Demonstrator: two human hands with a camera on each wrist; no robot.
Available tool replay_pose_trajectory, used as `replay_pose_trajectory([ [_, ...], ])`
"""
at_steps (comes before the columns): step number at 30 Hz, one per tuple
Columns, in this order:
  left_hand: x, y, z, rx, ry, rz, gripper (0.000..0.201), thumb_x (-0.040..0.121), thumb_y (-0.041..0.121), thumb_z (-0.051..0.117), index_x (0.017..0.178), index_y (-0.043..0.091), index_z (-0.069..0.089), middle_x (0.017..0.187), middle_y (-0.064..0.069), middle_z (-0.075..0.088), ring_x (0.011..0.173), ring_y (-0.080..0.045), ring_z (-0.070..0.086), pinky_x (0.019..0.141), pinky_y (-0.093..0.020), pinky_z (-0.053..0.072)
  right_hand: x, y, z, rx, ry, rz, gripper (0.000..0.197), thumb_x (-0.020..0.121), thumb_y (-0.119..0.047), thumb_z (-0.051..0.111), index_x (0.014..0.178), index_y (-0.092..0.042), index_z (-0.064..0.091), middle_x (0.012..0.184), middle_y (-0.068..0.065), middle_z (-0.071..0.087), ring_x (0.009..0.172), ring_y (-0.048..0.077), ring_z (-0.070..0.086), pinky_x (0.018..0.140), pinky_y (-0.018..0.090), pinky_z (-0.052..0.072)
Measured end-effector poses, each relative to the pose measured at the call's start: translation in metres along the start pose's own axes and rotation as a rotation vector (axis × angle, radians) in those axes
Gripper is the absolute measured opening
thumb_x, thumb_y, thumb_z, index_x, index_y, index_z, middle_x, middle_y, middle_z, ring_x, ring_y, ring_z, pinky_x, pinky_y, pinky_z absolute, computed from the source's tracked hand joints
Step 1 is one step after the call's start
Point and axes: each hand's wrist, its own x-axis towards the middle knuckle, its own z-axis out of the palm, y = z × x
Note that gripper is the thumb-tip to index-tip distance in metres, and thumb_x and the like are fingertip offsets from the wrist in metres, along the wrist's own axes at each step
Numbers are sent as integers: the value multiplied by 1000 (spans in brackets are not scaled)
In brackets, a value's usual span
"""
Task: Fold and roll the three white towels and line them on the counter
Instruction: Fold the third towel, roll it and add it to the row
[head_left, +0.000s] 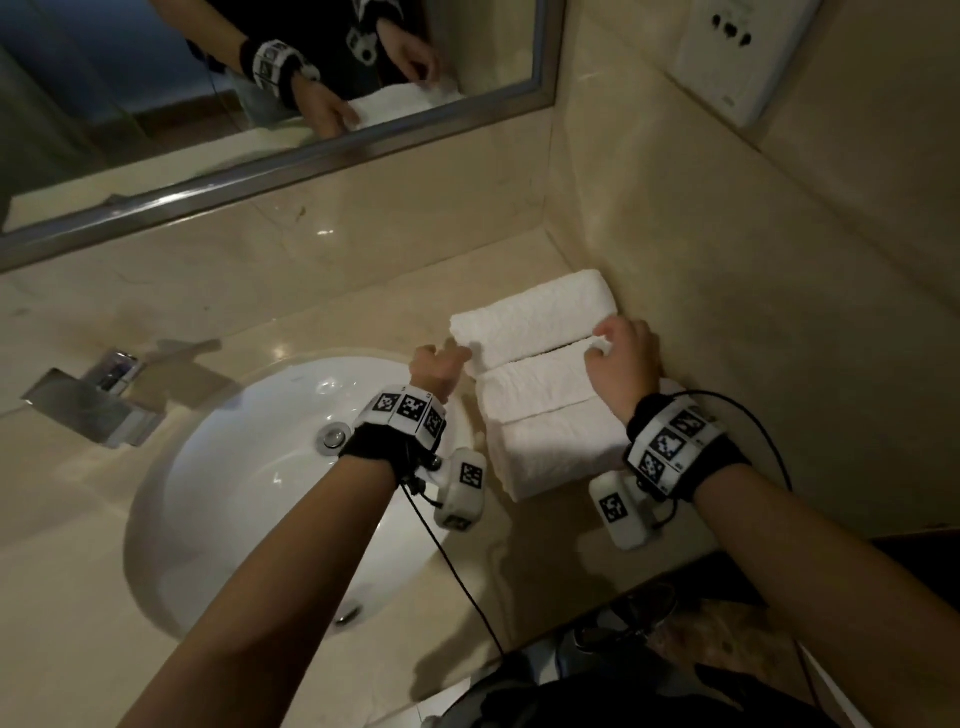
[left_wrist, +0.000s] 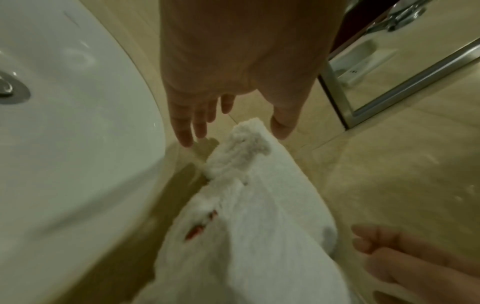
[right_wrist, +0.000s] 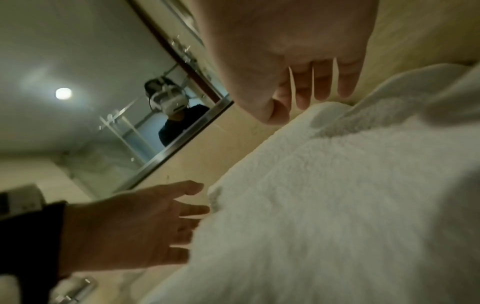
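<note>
Three rolled white towels lie side by side on the beige counter (head_left: 561, 530), right of the sink: the far towel (head_left: 530, 312), the middle towel (head_left: 535, 384) and the near towel (head_left: 556, 452). My left hand (head_left: 441, 364) is at their left ends, fingers straight and spread, holding nothing; in the left wrist view this hand (left_wrist: 233, 131) hovers just over the end of a towel roll (left_wrist: 259, 226). My right hand (head_left: 621, 358) rests at the right ends, over the seam between the far and middle rolls. The right wrist view shows its fingers (right_wrist: 345, 90) straight, reaching the towel (right_wrist: 337, 205).
A white oval sink (head_left: 234, 467) with a chrome faucet (head_left: 98, 400) lies left of the towels. The side wall (head_left: 727, 312) stands right against the towels' right ends. A mirror (head_left: 208, 78) hangs behind and a wall socket (head_left: 743, 57) sits high on the right.
</note>
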Motion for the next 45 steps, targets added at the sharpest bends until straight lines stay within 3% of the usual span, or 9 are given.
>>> replay_pose_trajectory([
  [5, 27, 10, 5, -19, -126, -10, 74, 84, 25, 67, 142, 0, 28, 139, -17, 45, 115, -29, 53, 88, -35, 47, 45, -14, 12, -261, -224, -94, 53, 86, -6, 50, 138, -10, 36, 144, 13, 34, 133, 28, 29, 107, 36, 30],
  [9, 39, 8, 13, 74, -85, 49, 13, 84, 11, 64, 77, -1, 64, 76, -13, 63, 79, -26, 60, 82, -40, 53, 75, -14, 17, -468, -306, -44, 72, 88, -13, 52, 149, -15, 13, 153, 12, 17, 138, 29, 22, 112, 38, 25],
  [12, 47, 2, 16, 107, 36, 85, 26, 84, 10, 62, 59, 6, 58, 63, -14, 60, 73, -29, 65, 80, -43, 57, 83, -5, 26, -490, -379, 21, 75, 91, -15, 50, 150, -19, 4, 156, 11, 8, 140, 31, 19, 116, 39, 21],
  [17, 47, -1, 16, -12, 69, 91, 13, 81, 4, 67, 92, -4, 69, 91, -25, 69, 79, -34, 69, 76, -42, 58, 91, 1, 27, -389, -325, 84, 66, 93, -13, 45, 149, -26, 14, 148, 18, 24, 132, 35, 32, 112, 41, 29],
  [21, 48, 3, -4, 33, -98, 34, 8, 77, 7, 73, 77, 9, 65, 79, -9, 68, 61, -13, 63, 51, -21, 48, 89, -9, 22, -705, -291, -49, 52, 96, -18, 34, 146, -22, 21, 144, 17, 30, 127, 34, 37, 105, 43, 36],
  [27, 47, 8, 2, -159, -232, 6, 66, 86, 7, 62, 141, 15, 25, 127, -7, 48, 115, -25, 51, 95, -39, 47, 90, -25, 28, -936, -319, -467, 53, 96, -9, 26, 147, -24, 20, 154, 7, 20, 141, 27, 16, 111, 48, 21],
  [34, 47, 4, 9, -259, -260, 54, 64, 84, 7, 64, 140, 17, 35, 132, -14, 52, 116, -31, 54, 98, -47, 46, 88, -32, 24, -887, -352, -421, 53, 87, 0, 46, 137, -12, 34, 136, 14, 45, 125, 30, 42, 111, 47, 21],
  [40, 55, -7, 14, -222, -319, 120, 51, 80, 11, 66, 128, 17, 50, 124, -13, 60, 114, -33, 57, 97, -53, 46, 87, -32, 11, -709, -470, -292, 52, 81, 2, 56, 131, -5, 39, 123, 17, 50, 108, 33, 54, 90, 37, 46],
  [45, 46, -10, 22, -125, -283, 114, 80, 71, 32, 68, 141, 20, 31, 130, -11, 54, 118, -31, 53, 102, -48, 43, 74, -19, 16, -655, -478, -227, 64, 86, -12, 53, 144, -10, 28, 144, 13, 37, 131, 30, 37, 111, 37, 30],
])
